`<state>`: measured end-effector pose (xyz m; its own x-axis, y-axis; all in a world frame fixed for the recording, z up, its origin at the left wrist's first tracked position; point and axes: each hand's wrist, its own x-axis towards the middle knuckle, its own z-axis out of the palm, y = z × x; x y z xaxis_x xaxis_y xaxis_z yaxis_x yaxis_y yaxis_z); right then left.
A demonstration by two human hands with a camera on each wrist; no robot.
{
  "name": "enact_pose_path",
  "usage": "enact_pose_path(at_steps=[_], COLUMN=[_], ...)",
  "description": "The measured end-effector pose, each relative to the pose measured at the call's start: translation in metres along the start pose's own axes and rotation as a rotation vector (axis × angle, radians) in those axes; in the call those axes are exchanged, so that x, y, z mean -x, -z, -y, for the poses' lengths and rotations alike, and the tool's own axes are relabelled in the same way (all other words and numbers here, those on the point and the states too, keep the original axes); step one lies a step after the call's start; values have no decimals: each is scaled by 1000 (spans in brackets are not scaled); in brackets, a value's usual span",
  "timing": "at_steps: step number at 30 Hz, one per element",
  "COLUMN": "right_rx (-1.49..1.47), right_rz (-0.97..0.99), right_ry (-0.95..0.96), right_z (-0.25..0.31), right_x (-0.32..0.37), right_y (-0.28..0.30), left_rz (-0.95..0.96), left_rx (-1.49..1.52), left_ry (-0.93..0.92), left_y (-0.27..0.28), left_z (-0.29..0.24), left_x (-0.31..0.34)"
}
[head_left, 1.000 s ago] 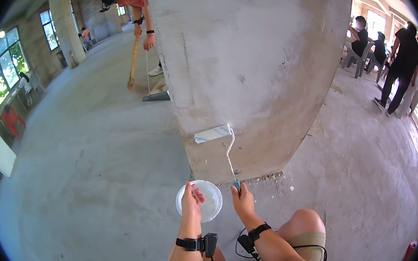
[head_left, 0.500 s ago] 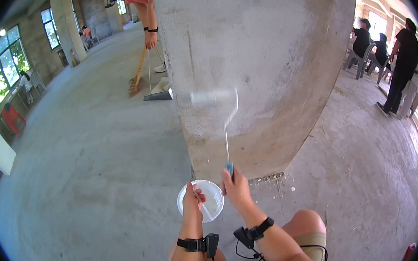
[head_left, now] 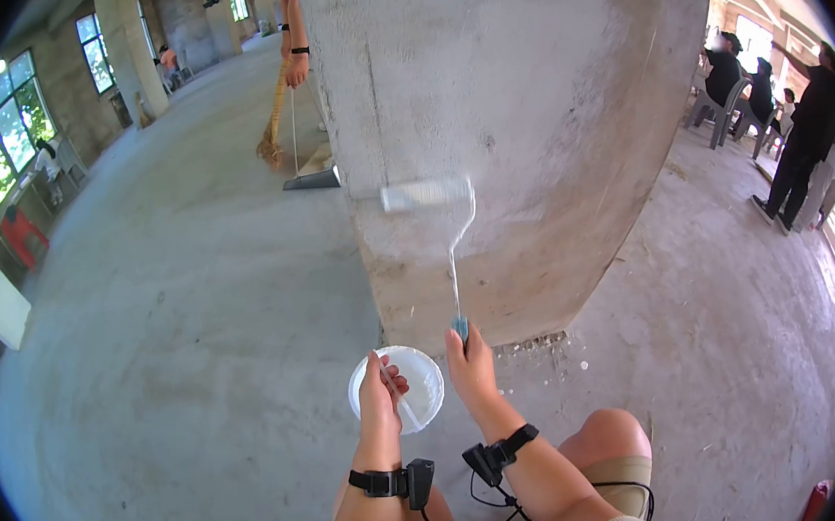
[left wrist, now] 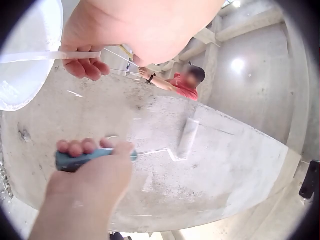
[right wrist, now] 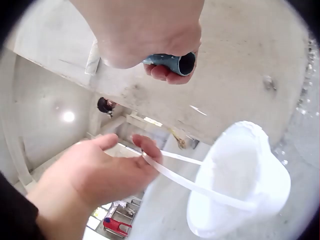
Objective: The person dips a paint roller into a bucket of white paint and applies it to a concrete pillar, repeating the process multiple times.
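Observation:
My right hand [head_left: 473, 368] grips the teal handle [left wrist: 82, 159] of a paint roller, its fingers wrapped round it. The roller's white sleeve [head_left: 426, 194] lies level against the concrete wall face [head_left: 521, 80], at the end of a bent, paint-spattered wire frame [head_left: 453, 267]. To the left, my left hand [head_left: 380, 393] holds a white plastic bucket [right wrist: 275, 195] by its strap handle [right wrist: 182, 182], which runs over the curled fingers. The bucket hangs tilted below that hand, with whitish paint in it. Paler, wet-looking patches show on the wall around the sleeve.
Beyond the wall's left edge a person in a red shirt bends over a broom [head_left: 274, 124] and a dustpan [head_left: 312, 180]. Several people stand or sit on grey chairs [head_left: 723, 109] at the right. White drips dot the floor [head_left: 198, 382] by the wall's base.
The roller has gone up the wall from near its lower part, my right hand rising with it. My left hand and the bucket stay about where they were. A person at right has raised an arm.

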<state>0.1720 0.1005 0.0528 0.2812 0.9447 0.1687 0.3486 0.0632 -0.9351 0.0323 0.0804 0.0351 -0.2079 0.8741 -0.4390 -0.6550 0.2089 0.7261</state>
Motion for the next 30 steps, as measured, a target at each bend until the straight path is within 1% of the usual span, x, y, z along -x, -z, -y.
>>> enact_pose_path(at_steps=[2,4,6,7,9,10,14,16,20,22,24,26,27,30], right_rx=[30,61,97,100,220,225,348,222,148,23,-44,-70,-91,-51], right_rz=[14,24,96,104,54,1,79,94,95,50,21,34,48,28], right_ry=[-13,-20,-116,-119,-105,-58,-96,-97,-77,25,86,87,91,120], right_z=[-28,-50,-68,-76,-98,-111,-115,-88,-32,0,32,73,84,81], right_x=[16,30,41,44,53,57,64,54,28,15,-3,-19,-25,-37], right_y=[-5,-7,-7,-7,-6,-6,-6,-2,-4,-7,-8,0,3,5], left_rz=[-42,-41,-45,-40,-54,-63,-66,-66,-66,-67,-47,-41,-34,-42], left_rx=[-24,-22,-17,-4,11,10,19,27,10,-4,40,41,48,46], left_ry=[23,22,23,22,35,32,40,45,33,26,15,5,-4,-11], left_y=[-2,1,3,3,5,7,1,1,-2,-2,-1,0,0,-3], left_z=[-3,-1,1,0,2,3,-1,-1,-4,-3,-1,-2,-1,-4], left_x=[4,1,-1,-2,-2,-2,-3,-1,1,2,0,0,0,4])
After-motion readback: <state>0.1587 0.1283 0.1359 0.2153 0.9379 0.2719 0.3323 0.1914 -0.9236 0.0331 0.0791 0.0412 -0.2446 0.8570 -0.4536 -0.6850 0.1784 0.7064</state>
